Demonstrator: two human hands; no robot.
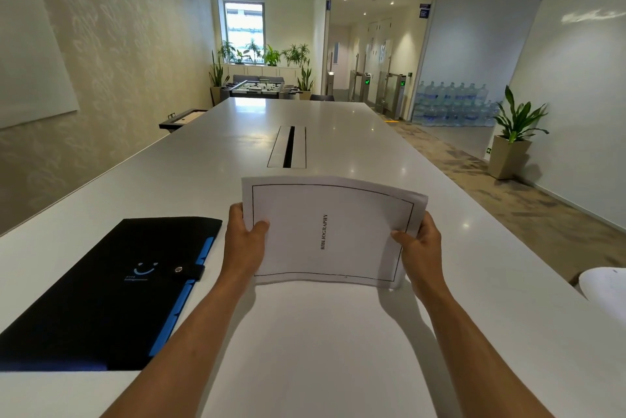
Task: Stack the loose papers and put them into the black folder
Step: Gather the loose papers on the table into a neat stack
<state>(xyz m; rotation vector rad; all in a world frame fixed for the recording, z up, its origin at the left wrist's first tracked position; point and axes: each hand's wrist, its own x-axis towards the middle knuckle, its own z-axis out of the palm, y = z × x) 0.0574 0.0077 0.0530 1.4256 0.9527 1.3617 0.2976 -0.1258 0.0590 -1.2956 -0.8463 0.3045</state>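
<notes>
I hold a stack of white papers (333,231) above the white table (338,350), lifted and slightly bowed. The top sheet has a black border and the word BIBLIOGRAPHY. My left hand (244,241) grips the stack's left edge, thumb on top. My right hand (420,248) grips its right edge the same way. The black folder (108,292) lies flat on the table to the left of my left arm. It is closed with a snap strap, and blue tabs show along its right side.
A cable slot (288,146) is set into the table just beyond the papers. A white rounded object (606,289) sits at the table's right edge. The table's long right edge borders a carpeted walkway with a potted plant (511,143).
</notes>
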